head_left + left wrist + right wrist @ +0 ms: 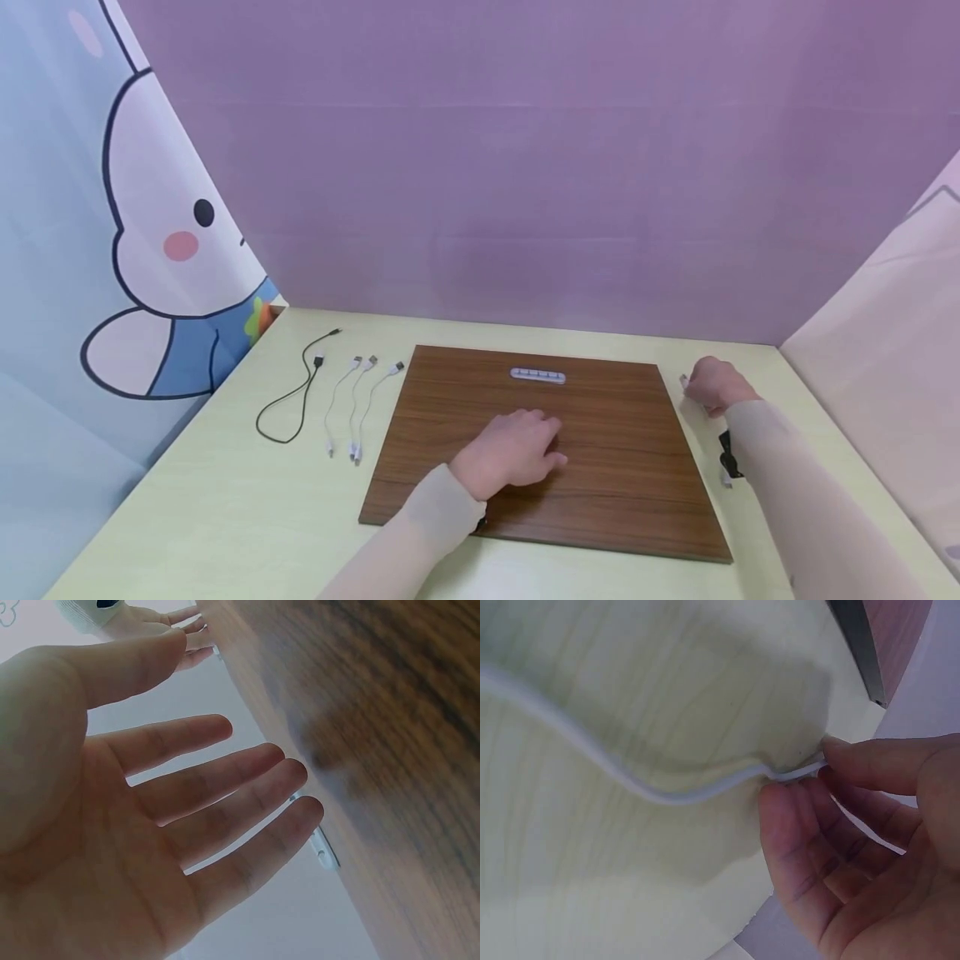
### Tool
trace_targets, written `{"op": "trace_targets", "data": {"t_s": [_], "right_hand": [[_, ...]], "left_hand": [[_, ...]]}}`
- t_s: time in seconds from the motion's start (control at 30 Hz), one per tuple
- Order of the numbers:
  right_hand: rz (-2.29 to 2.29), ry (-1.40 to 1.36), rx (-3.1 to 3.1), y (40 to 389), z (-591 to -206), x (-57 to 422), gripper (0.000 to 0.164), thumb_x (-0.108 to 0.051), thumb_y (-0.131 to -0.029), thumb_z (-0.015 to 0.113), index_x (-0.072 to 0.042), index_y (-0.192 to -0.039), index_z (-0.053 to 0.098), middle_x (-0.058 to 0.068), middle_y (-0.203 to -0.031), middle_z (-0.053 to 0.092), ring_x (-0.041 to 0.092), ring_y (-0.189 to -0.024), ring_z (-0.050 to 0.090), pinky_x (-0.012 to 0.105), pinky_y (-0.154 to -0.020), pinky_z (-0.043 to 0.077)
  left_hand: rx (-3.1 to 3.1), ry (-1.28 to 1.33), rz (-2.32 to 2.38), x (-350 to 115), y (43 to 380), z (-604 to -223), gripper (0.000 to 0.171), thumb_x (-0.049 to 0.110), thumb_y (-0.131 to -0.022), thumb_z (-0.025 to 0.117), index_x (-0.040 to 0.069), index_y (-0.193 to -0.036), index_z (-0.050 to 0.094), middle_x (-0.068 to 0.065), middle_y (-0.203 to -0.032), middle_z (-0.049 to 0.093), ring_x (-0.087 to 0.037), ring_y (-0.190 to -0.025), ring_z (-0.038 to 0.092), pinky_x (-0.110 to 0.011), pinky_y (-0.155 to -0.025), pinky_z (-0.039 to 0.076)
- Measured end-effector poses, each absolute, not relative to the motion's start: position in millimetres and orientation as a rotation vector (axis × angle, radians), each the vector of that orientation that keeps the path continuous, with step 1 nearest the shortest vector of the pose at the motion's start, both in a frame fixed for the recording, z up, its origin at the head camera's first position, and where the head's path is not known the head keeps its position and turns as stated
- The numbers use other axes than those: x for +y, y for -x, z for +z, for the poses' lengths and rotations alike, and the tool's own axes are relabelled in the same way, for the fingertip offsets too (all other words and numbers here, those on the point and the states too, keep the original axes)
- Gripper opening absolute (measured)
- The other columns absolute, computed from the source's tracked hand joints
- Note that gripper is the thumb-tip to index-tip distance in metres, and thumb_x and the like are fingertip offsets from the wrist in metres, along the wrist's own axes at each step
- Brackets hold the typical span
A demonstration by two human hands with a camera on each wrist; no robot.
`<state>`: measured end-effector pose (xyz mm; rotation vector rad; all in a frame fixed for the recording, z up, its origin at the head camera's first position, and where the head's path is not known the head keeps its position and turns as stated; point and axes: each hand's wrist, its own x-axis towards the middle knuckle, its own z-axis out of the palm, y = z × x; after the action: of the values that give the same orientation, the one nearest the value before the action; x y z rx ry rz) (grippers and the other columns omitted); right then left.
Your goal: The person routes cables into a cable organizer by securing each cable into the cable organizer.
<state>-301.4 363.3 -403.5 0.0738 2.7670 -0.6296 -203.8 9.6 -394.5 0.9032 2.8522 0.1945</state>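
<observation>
My right hand is just beyond the right side of the brown wooden board. In the right wrist view its thumb and fingertips pinch a thin white USB cable, which trails off across the pale tabletop. A light plug end sticks out by the fingers in the head view; another plug shows near the wrist. My left hand is over the middle of the board, fingers extended and spread, palm bare in the left wrist view. A white slotted cable clip strip lies near the board's far edge.
To the left of the board, several short white USB cables lie side by side, with a longer black cable looped beyond them. A purple curtain rises behind the pale table; printed fabric hangs at the left.
</observation>
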Motion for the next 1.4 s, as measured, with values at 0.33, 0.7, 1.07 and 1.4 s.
{"op": "trace_targets", "data": {"t_s": [0.33, 0.7, 1.07, 1.4], "right_hand": [[-0.802, -0.093, 2.743, 303.4, -409.4, 369.7, 0.017, -0.005, -0.092, 0.045, 0.008, -0.095, 0.055, 0.009, -0.076, 0.054, 0.016, -0.063, 0.054, 0.033, -0.061, 0.058], [-1.059, -0.058, 2.659, 292.8, -405.9, 367.0, 0.028, -0.011, -0.102, 0.04, 0.013, -0.118, 0.039, 0.019, -0.089, 0.061, 0.024, -0.075, 0.065, 0.044, -0.067, 0.061], [-1.274, 0.009, 2.531, 281.5, -400.4, 366.7, 0.027, -0.012, -0.107, 0.04, 0.009, -0.123, 0.035, 0.014, -0.085, 0.061, 0.022, -0.071, 0.064, 0.04, -0.065, 0.059], [-1.366, 0.064, 2.459, 277.5, -392.6, 359.3, 0.03, -0.015, -0.108, 0.041, 0.008, -0.127, 0.035, 0.015, -0.088, 0.063, 0.022, -0.07, 0.066, 0.038, -0.062, 0.059]], "left_hand": [[2.839, -0.942, 0.214, 13.3, 202.6, -401.2, 0.042, 0.044, -0.1, 0.062, 0.014, -0.13, 0.065, -0.002, -0.126, 0.066, -0.018, -0.112, 0.063, -0.036, -0.09, 0.055], [2.812, -1.012, 0.29, 19.1, 205.9, -396.5, 0.038, 0.042, -0.101, 0.061, 0.015, -0.128, 0.065, 0.002, -0.118, 0.067, -0.012, -0.103, 0.063, -0.032, -0.087, 0.055], [2.839, -1.005, 0.215, 38.0, 204.2, -389.0, 0.038, 0.044, -0.1, 0.062, 0.019, -0.129, 0.066, 0.005, -0.119, 0.068, -0.011, -0.101, 0.063, -0.033, -0.081, 0.056], [2.712, -0.942, 0.416, 60.5, 209.9, -387.6, 0.047, 0.046, -0.101, 0.059, 0.019, -0.14, 0.06, 0.009, -0.136, 0.062, -0.009, -0.122, 0.059, -0.032, -0.098, 0.05]]}}
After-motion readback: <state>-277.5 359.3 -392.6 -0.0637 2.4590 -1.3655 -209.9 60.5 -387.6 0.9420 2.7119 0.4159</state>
